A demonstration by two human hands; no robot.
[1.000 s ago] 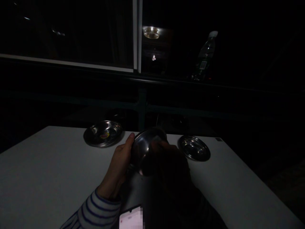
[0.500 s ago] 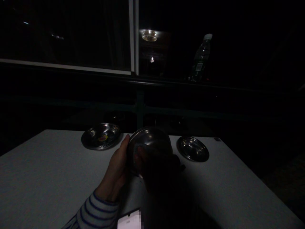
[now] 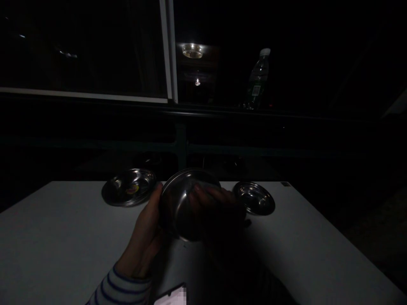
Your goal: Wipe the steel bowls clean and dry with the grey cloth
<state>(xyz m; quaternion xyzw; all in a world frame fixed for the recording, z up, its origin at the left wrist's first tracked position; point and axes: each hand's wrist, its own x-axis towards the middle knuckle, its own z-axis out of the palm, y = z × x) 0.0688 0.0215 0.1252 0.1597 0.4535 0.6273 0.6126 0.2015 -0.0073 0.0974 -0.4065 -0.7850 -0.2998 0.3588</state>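
A shiny steel bowl [image 3: 178,199] is held tilted over the middle of the white table. My left hand [image 3: 149,224] grips its left side, thumb up along the rim. In deep shadow, my right hand [image 3: 219,207] presses its bent fingers against the bowl's surface. A faint greyish edge shows by those fingertips, but it is too dark to tell what it is. Left of the bowl lies a wide steel dish [image 3: 144,180] with a yellow and red sticker. A smaller steel dish [image 3: 254,198] lies just right of my right hand.
A phone [image 3: 171,296] with a lit screen lies at the table's [image 3: 57,237] near edge. Beyond the far edge are a dark railing [image 3: 181,146] and a window frame [image 3: 170,51]. A clear plastic bottle [image 3: 257,80] with a white cap stands at the window.
My right hand has slid up and to the right across the bowl, while my left hand keeps its grip. The view has shifted slightly to the right.
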